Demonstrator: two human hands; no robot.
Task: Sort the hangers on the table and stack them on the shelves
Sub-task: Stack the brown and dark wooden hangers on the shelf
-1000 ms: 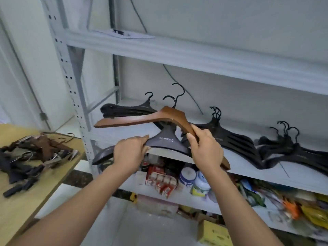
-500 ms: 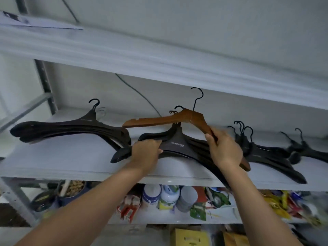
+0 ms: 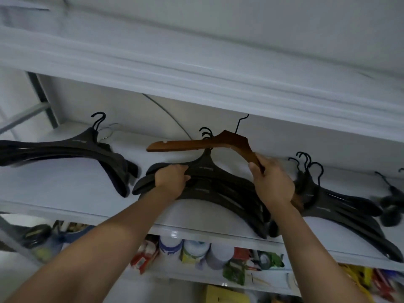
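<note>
Fingers of your right hand [image 3: 273, 182] clench the brown hanger [image 3: 196, 144]; left hand [image 3: 172, 179] grips the black stack [image 3: 218, 186], which may slide off the shelf [image 3: 76, 189].

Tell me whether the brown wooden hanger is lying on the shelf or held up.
Held up. The right hand grips one arm of the brown wooden hanger, whose other arm sticks out above the black hanger stack.

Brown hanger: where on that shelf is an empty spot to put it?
Bare shelf shows between the left black stack and the middle stack, and along the front edge. The right stack side is crowded.
</note>
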